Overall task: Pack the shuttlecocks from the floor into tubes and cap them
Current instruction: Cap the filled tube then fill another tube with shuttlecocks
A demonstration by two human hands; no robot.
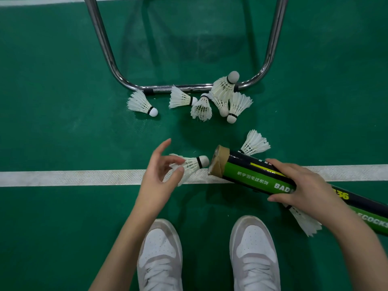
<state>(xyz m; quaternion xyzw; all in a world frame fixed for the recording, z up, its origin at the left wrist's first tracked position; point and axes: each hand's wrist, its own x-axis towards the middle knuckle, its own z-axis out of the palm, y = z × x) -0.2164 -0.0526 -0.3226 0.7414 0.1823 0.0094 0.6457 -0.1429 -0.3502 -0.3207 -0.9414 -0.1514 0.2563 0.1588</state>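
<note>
My left hand (159, 175) pinches a white shuttlecock (194, 164) by its feathers, cork pointing right at the open brown-rimmed mouth of a green and black tube (247, 175). My right hand (302, 185) grips that tube around its middle, holding it nearly level. Several more shuttlecocks lie in a pile (218, 99) by the metal bar, one apart to the left (141, 103), one behind the tube (255, 142) and one under my right wrist (304, 221).
A chrome U-shaped frame (109, 59) stands on the green court floor beyond the pile. A white court line (73, 177) runs across under my hands. My two white shoes (159, 255) are at the bottom.
</note>
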